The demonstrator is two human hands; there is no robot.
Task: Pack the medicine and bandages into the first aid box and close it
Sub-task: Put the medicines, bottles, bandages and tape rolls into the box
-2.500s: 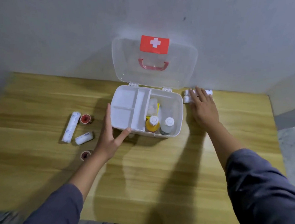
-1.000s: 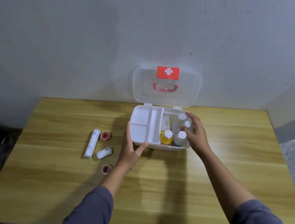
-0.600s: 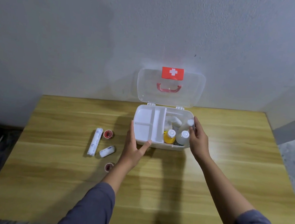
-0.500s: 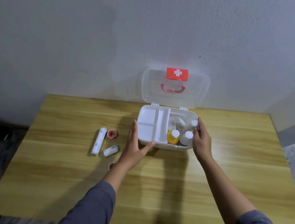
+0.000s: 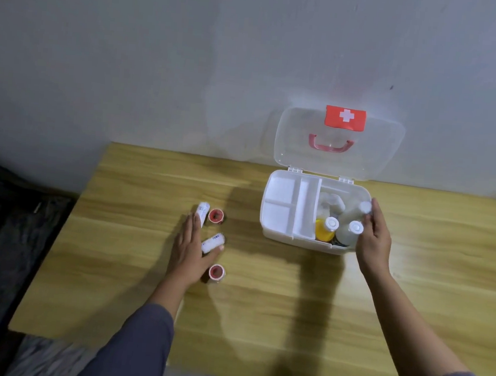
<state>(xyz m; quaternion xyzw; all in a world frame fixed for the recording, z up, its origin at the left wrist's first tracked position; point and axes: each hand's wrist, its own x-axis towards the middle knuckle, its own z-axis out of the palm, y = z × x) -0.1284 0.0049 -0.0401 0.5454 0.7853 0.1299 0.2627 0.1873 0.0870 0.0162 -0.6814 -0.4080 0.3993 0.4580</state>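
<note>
Head camera looks down on a wooden table [image 5: 259, 323] set against a grey wall [image 5: 163, 45]. At the left, the left hand [image 5: 189, 250] lies low over the bandages, palm down and fingers spread. The long bandage roll [image 5: 202, 211] pokes out past the fingertips, the rest of it hidden under the hand. The short bandage roll [image 5: 213, 241] sits between the thumb and the forefinger; whether the thumb touches it I cannot tell, and the hand is not clamped on anything. Just right of the long roll stands a red-cored tape roll [image 5: 216, 216]. A second tape roll [image 5: 216, 272] sits near the heel of the thumb, close to the hand.

Further right, well apart from the bandages, the white first aid box [image 5: 278, 238] stands near the back edge of the table. Its clear lid [image 5: 298, 150] is upright against the wall, with a red handle [image 5: 330, 145] and a red label with a white cross [image 5: 345, 117]. The left half of the box holds a divided white tray [image 5: 281, 202]. In the right half a yellow bottle [image 5: 324, 229] and a clear bottle [image 5: 349, 234] stand at the front, both with white caps. Another white-capped bottle [image 5: 355, 210] leans behind them, and something pale and blurred lies at the back.

The right hand [image 5: 373, 244] is at the right wall of the box, fingers close together and curled against the leaning bottle and the clear one. A firm grip cannot be made out. Both arms wear dark blue-grey sleeves [image 5: 133, 348].
</note>
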